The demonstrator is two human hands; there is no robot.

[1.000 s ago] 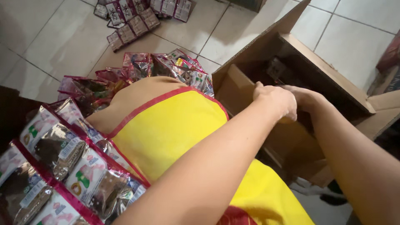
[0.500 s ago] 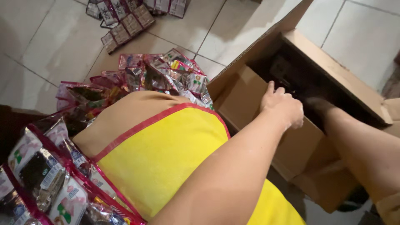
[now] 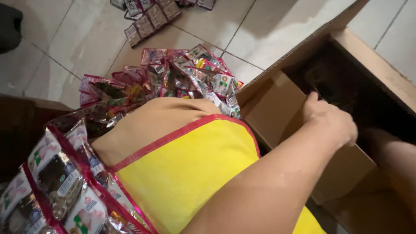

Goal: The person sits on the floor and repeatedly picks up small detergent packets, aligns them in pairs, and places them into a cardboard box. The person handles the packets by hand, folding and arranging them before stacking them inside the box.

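The left hand [image 3: 330, 118] is reaching over the near wall of the box [image 3: 277, 112], an open brown cardboard carton sitting on the tiled floor [image 3: 78, 39] at the right of the view. The hand is lying knuckles up at the box's rim, its fingers curling down into the dark inside, and whether they are closing on anything there cannot be told, since the fingertips are dropping out of sight in the shadow. The right hand is going deeper into the same box; only its forearm is showing at the right edge, the hand itself is hidden in the dark, so its grip cannot be told either. One flap of the box is standing up towards the top right, another is folding outward along the near side. Across the person's lap a yellow apron [image 3: 195, 173] with red trim is spreading over a tan garment. Strips of shiny sachets [image 3: 56, 186] with red edges are hanging at the lower left, just beside the apron. A loose heap of packets [image 3: 173, 78] is lying on the floor beyond the lap, touching the box's near corner, and a further row of sachets is lying well apart at the top.
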